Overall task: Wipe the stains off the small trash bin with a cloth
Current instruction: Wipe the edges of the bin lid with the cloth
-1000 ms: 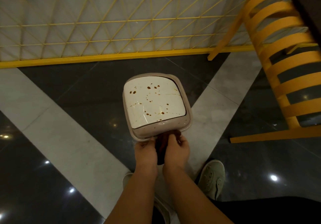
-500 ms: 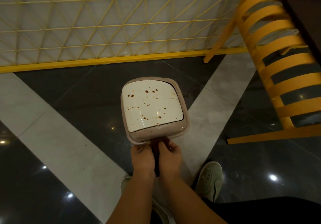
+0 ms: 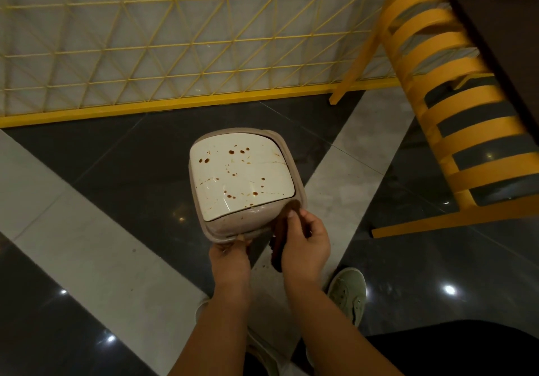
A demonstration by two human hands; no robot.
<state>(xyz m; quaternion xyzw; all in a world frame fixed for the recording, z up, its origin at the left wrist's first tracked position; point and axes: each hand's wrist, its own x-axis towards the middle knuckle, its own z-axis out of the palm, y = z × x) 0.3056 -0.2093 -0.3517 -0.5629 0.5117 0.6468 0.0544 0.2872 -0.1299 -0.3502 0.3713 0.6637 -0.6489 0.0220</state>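
The small trash bin [image 3: 242, 183] has a white lid speckled with brown stains and a pinkish-grey rim. It is held up in front of me over the floor. My left hand [image 3: 230, 256] grips the bin's near rim from below. My right hand [image 3: 303, 244] holds a dark brown cloth [image 3: 278, 244] pressed against the bin's near right corner. Most of the cloth is hidden behind my right hand.
A yellow slatted chair [image 3: 455, 107] stands at the right, with a dark tabletop [image 3: 501, 25] above it. A yellow wire fence [image 3: 175, 54] runs along the back. My shoe [image 3: 348, 294] rests on the dark and grey tiled floor [image 3: 87, 229].
My hands were together at the bin's near edge with the cloth between them. Now they are apart: the right hand has carried the cloth to the near right corner.
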